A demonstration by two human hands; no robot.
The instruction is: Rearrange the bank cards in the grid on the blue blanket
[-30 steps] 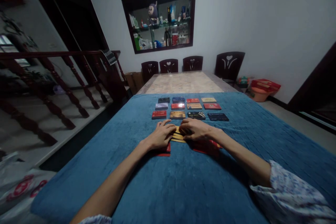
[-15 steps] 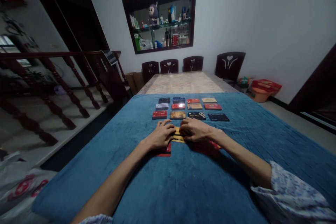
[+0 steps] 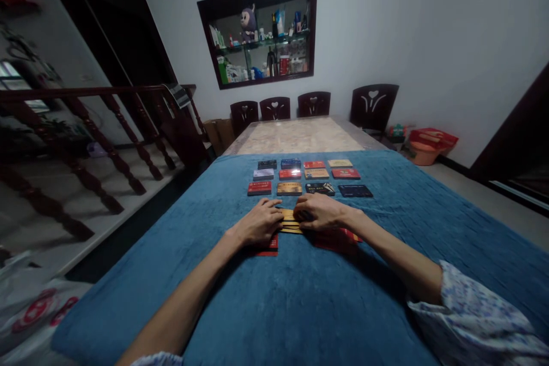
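Between my two hands lies a small pile of gold cards (image 3: 290, 222) with dark stripes, its edges slightly uneven. My left hand (image 3: 261, 223) is closed on the pile's left side, fingers bent against it. From the right, my right hand (image 3: 321, 211) grips the same cards with curled fingers; its fingertips are partly hidden. Red cards (image 3: 269, 245) show below my left hand, and more red cards (image 3: 338, 239) lie in shadow beneath my right wrist. Just beyond my hands sit a gold card stack (image 3: 289, 189) and a black card stack (image 3: 319, 189).
Several more card stacks stand in rows, including a red one (image 3: 259, 188) and a dark one (image 3: 355, 191). A blue cloth (image 3: 300, 303) covers the near table; bare tabletop (image 3: 300, 134) shows beyond. Dark chairs (image 3: 375, 106) stand behind. A wooden railing (image 3: 86, 91) runs along the left.
The view has shifted very slightly. Both hands stay at the gold cards, with the left fingers moved a little and the pile's edges looking slightly different.
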